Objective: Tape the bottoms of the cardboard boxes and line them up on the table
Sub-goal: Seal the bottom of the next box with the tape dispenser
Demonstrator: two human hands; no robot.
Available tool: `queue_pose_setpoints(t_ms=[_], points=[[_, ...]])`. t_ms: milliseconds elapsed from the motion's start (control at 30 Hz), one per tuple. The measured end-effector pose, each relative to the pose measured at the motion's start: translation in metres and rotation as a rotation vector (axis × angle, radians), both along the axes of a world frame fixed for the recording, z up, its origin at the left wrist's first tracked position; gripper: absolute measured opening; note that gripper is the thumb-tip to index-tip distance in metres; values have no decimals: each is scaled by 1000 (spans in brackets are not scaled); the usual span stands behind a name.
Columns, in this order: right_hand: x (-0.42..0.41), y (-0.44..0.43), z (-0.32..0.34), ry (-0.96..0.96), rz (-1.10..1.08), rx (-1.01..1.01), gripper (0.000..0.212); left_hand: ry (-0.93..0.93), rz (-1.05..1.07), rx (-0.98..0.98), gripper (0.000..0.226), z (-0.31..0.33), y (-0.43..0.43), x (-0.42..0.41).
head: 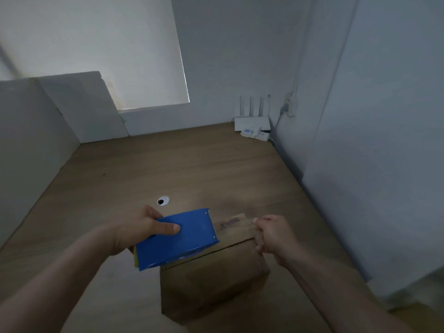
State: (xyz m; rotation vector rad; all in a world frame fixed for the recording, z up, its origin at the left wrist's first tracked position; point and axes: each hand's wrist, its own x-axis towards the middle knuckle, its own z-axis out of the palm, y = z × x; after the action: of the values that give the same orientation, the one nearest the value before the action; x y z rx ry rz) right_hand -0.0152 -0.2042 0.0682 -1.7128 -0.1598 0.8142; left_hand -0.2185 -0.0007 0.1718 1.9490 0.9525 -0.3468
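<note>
A brown cardboard box (216, 284) stands on the wooden table (168, 164) at the near centre, its flaps closed with a dark seam running across the top. My left hand (141, 231) grips a blue tape dispenser (177, 239) over the box's left side, thumb pressed on its flat face. My right hand (274, 236) pinches the end of a strip of printed brown tape (236, 224) that stretches from the dispenser to the box's right edge.
A round cable hole (163, 201) sits in the table just beyond my hands. A white router (252, 123) with antennas and a plug stands in the far right corner. White partitions border the table on the left and right.
</note>
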Motion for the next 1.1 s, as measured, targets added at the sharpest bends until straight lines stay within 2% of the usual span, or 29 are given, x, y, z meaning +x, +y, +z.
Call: queue_pose_setpoints(t_ms=[133, 233, 533, 733, 933, 1100], points=[[-1, -4, -10, -130, 25, -87, 28, 16, 36, 31, 46, -3, -4, 11], [-2, -8, -21, -116, 8, -60, 33, 22, 35, 75, 38, -8, -9, 18], [-7, -19, -25, -136, -91, 34, 32, 102, -5, 193, 44, -13, -16, 33], [-7, -20, -24, -110, -117, 125, 30, 112, 5, 167, 39, -9, -19, 35], [-5, -17, -28, -242, -172, 43, 23, 122, 14, 193, 38, -11, -23, 37], [-8, -8, -20, -183, -199, 4, 28, 111, 26, 191, 35, -12, -23, 36]])
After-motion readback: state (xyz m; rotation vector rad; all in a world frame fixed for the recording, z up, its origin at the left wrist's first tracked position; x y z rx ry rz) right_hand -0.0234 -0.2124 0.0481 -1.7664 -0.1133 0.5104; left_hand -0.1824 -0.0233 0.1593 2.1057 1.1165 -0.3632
